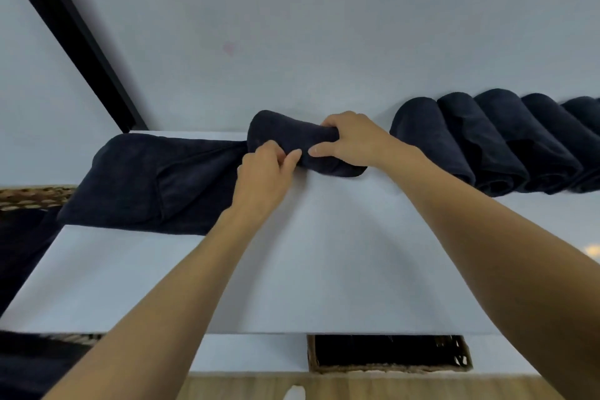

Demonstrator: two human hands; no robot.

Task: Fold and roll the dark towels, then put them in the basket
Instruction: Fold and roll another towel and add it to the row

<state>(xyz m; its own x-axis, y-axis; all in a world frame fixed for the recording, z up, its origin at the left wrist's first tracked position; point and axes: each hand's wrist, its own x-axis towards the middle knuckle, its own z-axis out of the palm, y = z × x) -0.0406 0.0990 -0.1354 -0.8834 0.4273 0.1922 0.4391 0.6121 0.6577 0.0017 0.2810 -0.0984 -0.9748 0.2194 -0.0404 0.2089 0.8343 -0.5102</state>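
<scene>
The left hand [264, 169] is pinching, and the right hand [347, 140] is clasping, the half-rolled dark towel [292, 135]; finished rolls [487, 140] are lying at its three o'clock.

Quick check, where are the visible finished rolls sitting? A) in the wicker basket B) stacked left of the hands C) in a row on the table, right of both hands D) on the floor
C: the rolled towels lie side by side on the white table, right of the right hand.
</scene>
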